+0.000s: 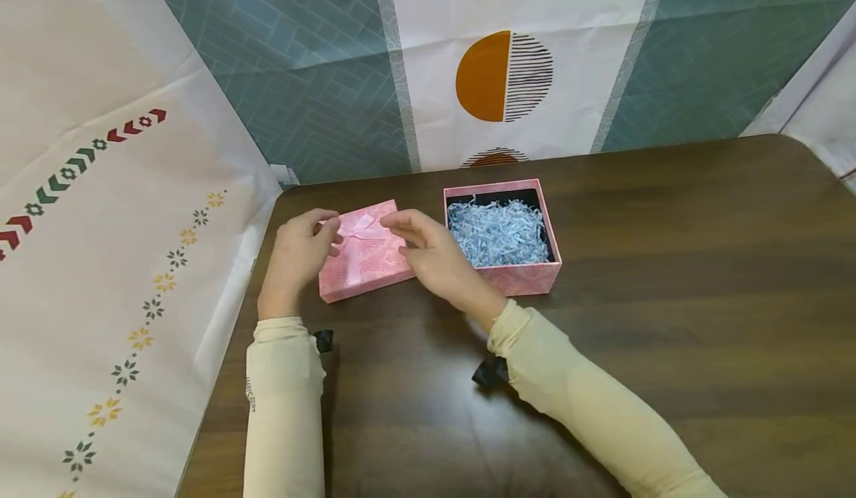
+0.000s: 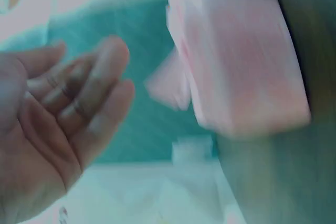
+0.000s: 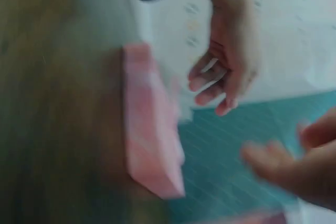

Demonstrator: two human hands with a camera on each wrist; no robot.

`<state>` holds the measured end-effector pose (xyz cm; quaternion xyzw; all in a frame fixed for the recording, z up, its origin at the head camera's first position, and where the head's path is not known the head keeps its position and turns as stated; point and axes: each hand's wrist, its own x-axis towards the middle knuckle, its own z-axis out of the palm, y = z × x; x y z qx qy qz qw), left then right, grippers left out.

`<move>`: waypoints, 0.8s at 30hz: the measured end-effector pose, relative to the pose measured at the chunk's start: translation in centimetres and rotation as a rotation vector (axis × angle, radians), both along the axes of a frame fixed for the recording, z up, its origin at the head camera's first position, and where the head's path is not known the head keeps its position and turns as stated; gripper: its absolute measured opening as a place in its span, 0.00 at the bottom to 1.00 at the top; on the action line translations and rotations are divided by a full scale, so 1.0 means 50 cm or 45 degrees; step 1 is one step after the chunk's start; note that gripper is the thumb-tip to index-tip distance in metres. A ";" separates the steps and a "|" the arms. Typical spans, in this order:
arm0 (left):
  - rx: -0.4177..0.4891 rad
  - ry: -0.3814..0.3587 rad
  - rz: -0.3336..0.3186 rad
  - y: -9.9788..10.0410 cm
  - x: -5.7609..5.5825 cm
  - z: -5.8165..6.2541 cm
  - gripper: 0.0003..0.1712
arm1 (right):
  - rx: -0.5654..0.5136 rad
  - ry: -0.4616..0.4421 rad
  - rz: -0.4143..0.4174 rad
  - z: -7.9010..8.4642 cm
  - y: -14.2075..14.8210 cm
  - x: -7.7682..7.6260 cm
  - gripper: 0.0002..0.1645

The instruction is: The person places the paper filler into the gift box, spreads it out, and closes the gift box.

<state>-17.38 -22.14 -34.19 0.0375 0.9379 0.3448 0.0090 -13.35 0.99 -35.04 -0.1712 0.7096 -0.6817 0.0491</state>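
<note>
A pink gift box lid (image 1: 368, 267) with a pale pink ribbon bow (image 1: 364, 229) lies top side up on the table. My left hand (image 1: 299, 256) hovers by its left side, fingers loosely bent and holding nothing. Above the lid's right part is my right hand (image 1: 435, 254), its fingers also relaxed. In the left wrist view a gap shows between the left hand (image 2: 68, 103) and the blurred lid (image 2: 241, 61). The right wrist view shows both hands apart from the lid (image 3: 149, 135). Right of it stands the uncovered pink box (image 1: 521, 281), filled with light blue shredded paper (image 1: 498, 232).
The dark wooden table (image 1: 669, 297) stretches to the right and toward me. A patterned cloth (image 1: 321, 82) hangs behind its back edge, and a white printed cloth (image 1: 134, 275) along the left. Black straps (image 1: 491, 373) show at both wrists.
</note>
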 end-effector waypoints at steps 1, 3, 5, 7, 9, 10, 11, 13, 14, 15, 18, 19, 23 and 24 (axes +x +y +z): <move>-0.046 -0.019 0.049 -0.016 -0.001 -0.003 0.22 | 0.062 -0.032 -0.040 -0.013 -0.021 -0.008 0.30; -0.169 -0.097 0.104 -0.041 -0.001 -0.009 0.22 | 0.167 -0.117 -0.117 -0.041 -0.053 -0.024 0.37; -0.226 -0.228 0.112 -0.058 -0.003 -0.015 0.25 | 0.219 -0.216 -0.173 -0.064 -0.073 -0.038 0.44; -0.217 -0.382 0.097 -0.069 -0.005 -0.022 0.26 | 0.202 -0.305 -0.192 -0.080 -0.085 -0.048 0.48; -0.162 -0.507 0.084 -0.074 -0.008 -0.028 0.25 | 0.166 -0.368 -0.172 -0.090 -0.092 -0.053 0.51; -0.117 -0.549 0.083 -0.071 -0.011 -0.030 0.24 | 0.173 -0.384 -0.167 -0.091 -0.089 -0.052 0.52; -0.092 -0.570 0.079 -0.067 -0.013 -0.033 0.23 | 0.174 -0.391 -0.156 -0.093 -0.087 -0.052 0.52; -0.079 -0.581 0.072 -0.061 -0.016 -0.035 0.22 | 0.171 -0.378 -0.137 -0.094 -0.085 -0.050 0.53; -0.090 -0.571 0.069 -0.058 -0.017 -0.035 0.23 | 0.167 -0.362 -0.130 -0.094 -0.085 -0.048 0.53; -0.106 -0.552 0.074 -0.057 -0.017 -0.034 0.23 | 0.167 -0.342 -0.126 -0.092 -0.085 -0.046 0.53; -0.144 -0.480 0.100 -0.058 -0.013 -0.026 0.26 | 0.165 -0.289 -0.114 -0.085 -0.086 -0.041 0.53; -0.138 -0.450 0.110 -0.058 -0.011 -0.022 0.28 | 0.172 -0.270 -0.113 -0.081 -0.086 -0.039 0.52; -0.084 -0.318 0.168 -0.055 -0.001 -0.004 0.39 | 0.206 -0.207 -0.138 -0.067 -0.078 -0.032 0.52; -0.061 -0.284 0.179 -0.052 0.002 0.001 0.42 | 0.203 -0.194 -0.150 -0.063 -0.075 -0.031 0.52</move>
